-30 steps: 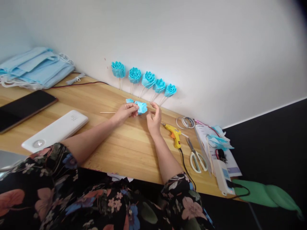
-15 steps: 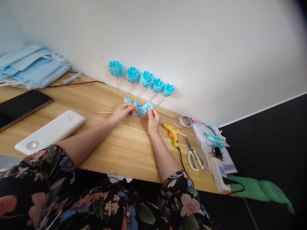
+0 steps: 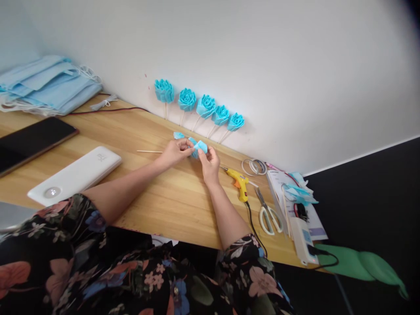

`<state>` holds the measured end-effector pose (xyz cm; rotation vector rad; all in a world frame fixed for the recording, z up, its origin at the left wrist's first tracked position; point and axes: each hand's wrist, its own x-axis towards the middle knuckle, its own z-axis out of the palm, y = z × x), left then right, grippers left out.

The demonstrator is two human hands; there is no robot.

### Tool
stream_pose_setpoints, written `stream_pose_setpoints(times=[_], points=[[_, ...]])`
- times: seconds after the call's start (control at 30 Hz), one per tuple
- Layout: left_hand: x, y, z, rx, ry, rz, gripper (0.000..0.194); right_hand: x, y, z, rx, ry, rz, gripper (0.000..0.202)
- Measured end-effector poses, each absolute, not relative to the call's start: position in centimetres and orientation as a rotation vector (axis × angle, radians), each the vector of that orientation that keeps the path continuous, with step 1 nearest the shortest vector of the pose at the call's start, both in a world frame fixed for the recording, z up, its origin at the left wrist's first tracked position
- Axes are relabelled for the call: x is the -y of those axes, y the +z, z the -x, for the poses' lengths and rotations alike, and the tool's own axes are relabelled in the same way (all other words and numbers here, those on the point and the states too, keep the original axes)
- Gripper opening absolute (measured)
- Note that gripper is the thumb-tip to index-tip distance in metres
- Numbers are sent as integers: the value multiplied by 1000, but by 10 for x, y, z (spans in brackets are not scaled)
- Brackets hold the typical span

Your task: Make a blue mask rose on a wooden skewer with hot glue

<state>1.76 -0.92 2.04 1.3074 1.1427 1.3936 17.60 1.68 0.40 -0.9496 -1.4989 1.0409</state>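
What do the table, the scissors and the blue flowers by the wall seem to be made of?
Table: wood or wood-look laminate, satin, going by the pale grain.
Scissors: smooth, white plastic-looking handles; grey, probably metal blades.
Blue flowers: perhaps thin nonwoven fabric or crepe paper, matte, from the folded petals; their stems look like plain wooden sticks.

5 blue flowers, 1 phone, 1 power bank, 1 glue gun, 1 pair of scissors, 1 power strip, 1 left hand, 1 right hand. 1 loose stick beside left hand. Masks stacked, count unclear. Rings overlap, can't tell how many. Held blue fabric: folds hide piece count.
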Motion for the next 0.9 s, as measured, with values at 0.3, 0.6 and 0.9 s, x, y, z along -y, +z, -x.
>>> stream_pose_setpoints(times=[0.3,0.6,0.9], points=[[8,18,-10,-1096,1541,-1113,29,-27,2,-177,1201,1064,929,33],[0,6,-8,-1068,1532,-1105,44,-31,43,-187,762,1333,756,24],[-12,-6,-6,-1349,1519,-1637,82,-12,107,-184,906,1405,591,18]])
